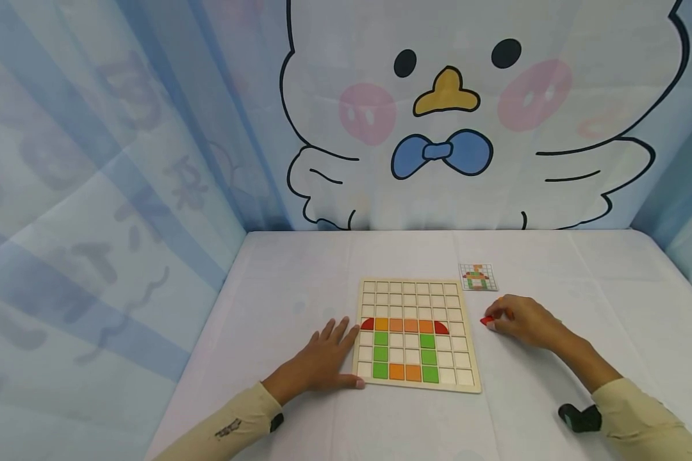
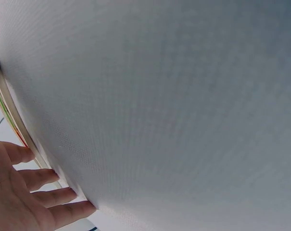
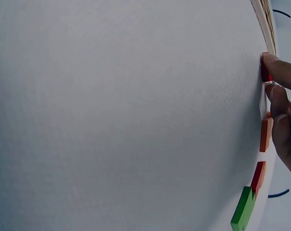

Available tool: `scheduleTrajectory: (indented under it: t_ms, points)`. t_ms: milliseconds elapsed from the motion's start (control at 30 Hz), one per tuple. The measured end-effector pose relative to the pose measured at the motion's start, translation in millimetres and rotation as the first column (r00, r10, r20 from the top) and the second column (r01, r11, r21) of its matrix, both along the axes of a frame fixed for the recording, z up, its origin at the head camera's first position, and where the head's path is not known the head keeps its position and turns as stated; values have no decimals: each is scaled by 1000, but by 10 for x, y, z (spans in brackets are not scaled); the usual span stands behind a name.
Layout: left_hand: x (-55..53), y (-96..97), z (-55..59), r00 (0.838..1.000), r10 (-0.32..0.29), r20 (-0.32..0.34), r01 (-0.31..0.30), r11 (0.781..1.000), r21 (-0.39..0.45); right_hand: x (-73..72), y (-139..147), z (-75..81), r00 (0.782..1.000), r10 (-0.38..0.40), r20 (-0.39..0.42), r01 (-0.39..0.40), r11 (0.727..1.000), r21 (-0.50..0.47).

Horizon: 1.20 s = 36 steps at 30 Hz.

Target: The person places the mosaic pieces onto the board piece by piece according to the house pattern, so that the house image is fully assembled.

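One red tile [image 1: 487, 320] is pinched between thumb and fingertips of the right hand [image 1: 521, 320], low by the desk [image 1: 300, 275]; can't tell if it touches the cloth. Position: just off the right edge of the wooden grid board [image 1: 411, 299], apart from it, so board is to the left of tile and right hand. That sideways gap is what any placing seems to hinge on. Visible part of the tile runs longest roughly left-right, tip toward board; full shape hidden by fingers. Right hand clearly nearer the tile; left is across the board.

Left hand [image 1: 323, 362]: flat, fingers straight and spread, holding nothing, fingertips against the board's left edge, thumb at the near-left corner. Probably steadying it.

On board: two upright runs of green tiles [image 1: 380, 354], orange tiles [image 1: 411, 326] between and above them, red quarter-round tiles [image 1: 441, 328] capping both ends of the upper row. Far three rows bare.

Pattern card [image 1: 478, 277] lies just beside the board's far-right corner, beyond the right hand.

Right wrist view, loose near that hand: orange block [image 3: 264, 135], then another red block [image 3: 258, 177], then green block [image 3: 243, 208]; last two touching or nearly.
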<state>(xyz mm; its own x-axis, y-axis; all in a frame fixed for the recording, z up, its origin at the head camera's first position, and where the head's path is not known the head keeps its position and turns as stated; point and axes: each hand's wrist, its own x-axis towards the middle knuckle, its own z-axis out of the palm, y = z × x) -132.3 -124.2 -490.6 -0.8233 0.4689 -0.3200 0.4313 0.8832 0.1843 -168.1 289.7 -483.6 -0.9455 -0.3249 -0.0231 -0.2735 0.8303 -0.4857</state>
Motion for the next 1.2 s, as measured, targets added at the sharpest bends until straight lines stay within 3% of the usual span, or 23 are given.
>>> scheduleTrajectory:
  t_ms: [200, 633, 833, 1033, 1200]
  points:
    - [3, -1, -5, 1000, -1, -3, 1, 1000, -3, -16, -21, 14, 1000, -8, 24, 7, 1000, 23]
    - [1, -5, -6, 1000, -12, -15, 12, 1000, -17, -14, -51, 85, 993, 41, 110, -37, 999, -40]
    - [1, -2, -2, 1000, -15, -15, 14, 1000, -21, 1, -106, 131, 993, 65, 100, -62, 997, -40]
    - [0, -1, -3, 1000, -16, -9, 16, 1000, -26, 3, -174, 170, 977, 103, 189, -77, 987, -140]
    - [-10, -4, -16, 1000, -19, -13, 19, 999, -26, -9, -232, 179, 970, 123, 210, -88, 982, -170]
